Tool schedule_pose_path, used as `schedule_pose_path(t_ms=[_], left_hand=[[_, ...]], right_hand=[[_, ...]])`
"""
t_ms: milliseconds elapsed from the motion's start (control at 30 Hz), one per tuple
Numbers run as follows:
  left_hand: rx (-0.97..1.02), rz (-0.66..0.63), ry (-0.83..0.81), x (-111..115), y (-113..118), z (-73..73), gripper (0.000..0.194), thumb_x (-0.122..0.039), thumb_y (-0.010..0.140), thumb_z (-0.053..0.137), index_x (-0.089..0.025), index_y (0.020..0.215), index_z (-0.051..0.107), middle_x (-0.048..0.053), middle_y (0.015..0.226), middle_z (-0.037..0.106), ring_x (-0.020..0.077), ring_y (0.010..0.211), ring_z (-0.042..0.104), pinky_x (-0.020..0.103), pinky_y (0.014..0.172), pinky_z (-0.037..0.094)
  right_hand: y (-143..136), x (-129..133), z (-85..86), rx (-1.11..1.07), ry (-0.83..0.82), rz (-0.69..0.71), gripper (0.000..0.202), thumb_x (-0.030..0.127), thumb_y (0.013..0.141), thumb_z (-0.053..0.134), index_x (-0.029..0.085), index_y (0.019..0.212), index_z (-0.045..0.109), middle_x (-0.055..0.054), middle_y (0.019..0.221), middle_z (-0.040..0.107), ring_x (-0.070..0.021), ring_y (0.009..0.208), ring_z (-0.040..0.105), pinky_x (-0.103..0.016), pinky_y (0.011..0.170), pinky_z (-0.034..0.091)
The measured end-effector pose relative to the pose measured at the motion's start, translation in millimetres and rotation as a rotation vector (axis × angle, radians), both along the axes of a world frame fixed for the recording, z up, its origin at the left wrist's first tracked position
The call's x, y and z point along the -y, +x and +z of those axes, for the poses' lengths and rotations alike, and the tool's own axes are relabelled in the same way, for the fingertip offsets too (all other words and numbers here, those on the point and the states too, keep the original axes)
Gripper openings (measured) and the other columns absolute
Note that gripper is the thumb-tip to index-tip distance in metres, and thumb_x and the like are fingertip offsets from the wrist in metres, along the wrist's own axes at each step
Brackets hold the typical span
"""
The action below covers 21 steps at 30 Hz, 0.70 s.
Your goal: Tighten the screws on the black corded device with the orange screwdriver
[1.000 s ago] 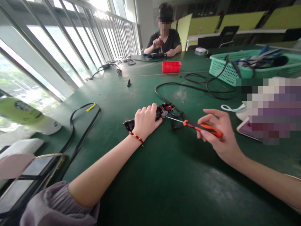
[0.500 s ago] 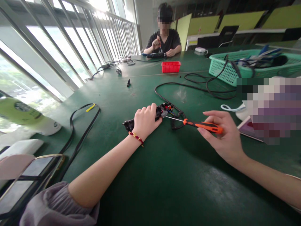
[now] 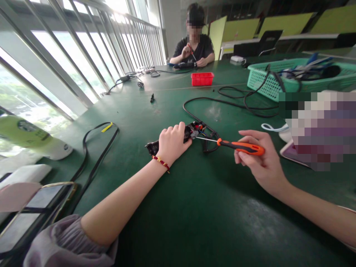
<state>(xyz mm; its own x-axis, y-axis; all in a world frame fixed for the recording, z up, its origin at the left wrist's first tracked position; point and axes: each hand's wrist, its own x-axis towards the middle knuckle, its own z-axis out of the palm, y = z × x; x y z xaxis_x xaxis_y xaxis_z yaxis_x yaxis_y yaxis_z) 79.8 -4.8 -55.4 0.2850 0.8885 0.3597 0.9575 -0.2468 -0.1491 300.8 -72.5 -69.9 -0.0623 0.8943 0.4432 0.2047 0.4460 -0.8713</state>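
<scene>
My left hand [image 3: 172, 144] is closed over a black elongated device [image 3: 152, 148], holding it down on the green table. The device's right end lies open, with coloured wires [image 3: 200, 128] and small parts showing. Between the fingers and thumb of my right hand [image 3: 263, 159] is the orange and black handle of a screwdriver [image 3: 240, 147]. Its shaft points left, and the tip meets the open end of the device near my left thumb; what exactly the tip touches is too small to make out. A black cable [image 3: 190, 100] runs from that end across the table.
A red bin [image 3: 202, 79] and a green basket [image 3: 263, 84] of tools and cables stand farther back. A small black part [image 3: 152, 98] lies left of centre. Phones [image 3: 41, 200], a strap [image 3: 86, 148] and a bottle [image 3: 30, 137] are at left. Opposite, a person [image 3: 191, 44] holds a screwdriver.
The screwdriver handle has turned in my right hand, and my thumb and fingers have shifted around it. My left hand and the device stay put.
</scene>
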Motion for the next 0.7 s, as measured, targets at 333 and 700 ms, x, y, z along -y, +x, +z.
schedule_pose_path(t_ms=[333, 700], left_hand=[[-0.002, 0.013, -0.016, 1.0, 0.9, 1.3, 0.029, -0.039, 0.081, 0.048, -0.017, 0.099, 0.047, 0.007, 0.09, 0.064, 0.0237, 0.083, 0.06, 0.032, 0.067, 0.041], [0.004, -0.006, 0.007, -0.2, 0.5, 0.0, 0.029, -0.039, 0.081, 0.049, -0.016, 0.098, 0.047, 0.007, 0.087, 0.063, 0.0248, 0.081, 0.06, 0.033, 0.066, 0.041]], right_hand=[[0.8, -0.1, 0.1, -0.014, -0.029, 0.007, 0.036, 0.025, 0.083, 0.053, 0.028, 0.118, 0.043, 0.0, 0.078, 0.053, -0.0114, 0.055, 0.052, -0.026, 0.046, 0.041], [-1.6, 3.4, 3.4, 0.148, -0.233, -0.006, 0.03, 0.039, 0.092, 0.037, 0.021, 0.111, 0.051, 0.008, 0.044, 0.033, -0.0083, 0.036, 0.032, -0.021, 0.035, 0.024]])
